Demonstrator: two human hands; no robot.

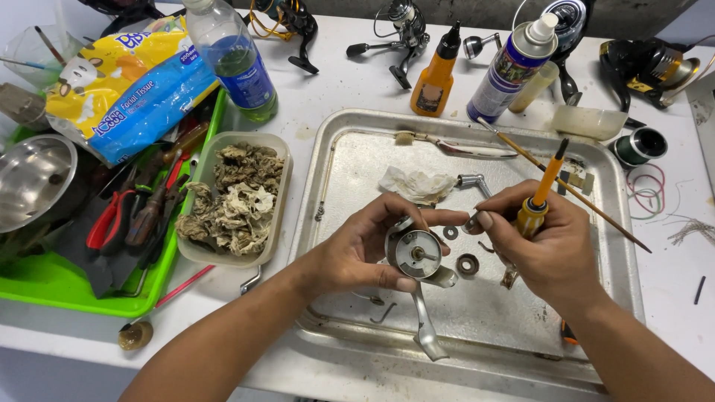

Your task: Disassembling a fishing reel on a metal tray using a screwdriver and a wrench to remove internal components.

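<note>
Over the middle of the metal tray [357, 149], the left hand [365, 249] has its fingers wrapped around a silver fishing reel body [415, 254], open gear side facing up and its handle hanging toward the tray's near rim. Just right of the reel, the right hand [544, 246] grips an orange-and-yellow screwdriver [540, 197] upright in its palm while thumb and forefinger pinch a tiny part too small to tell. Loose washers [468, 264] lie on the tray between the hands, and a crumpled tissue [415, 184] lies just beyond them.
</note>
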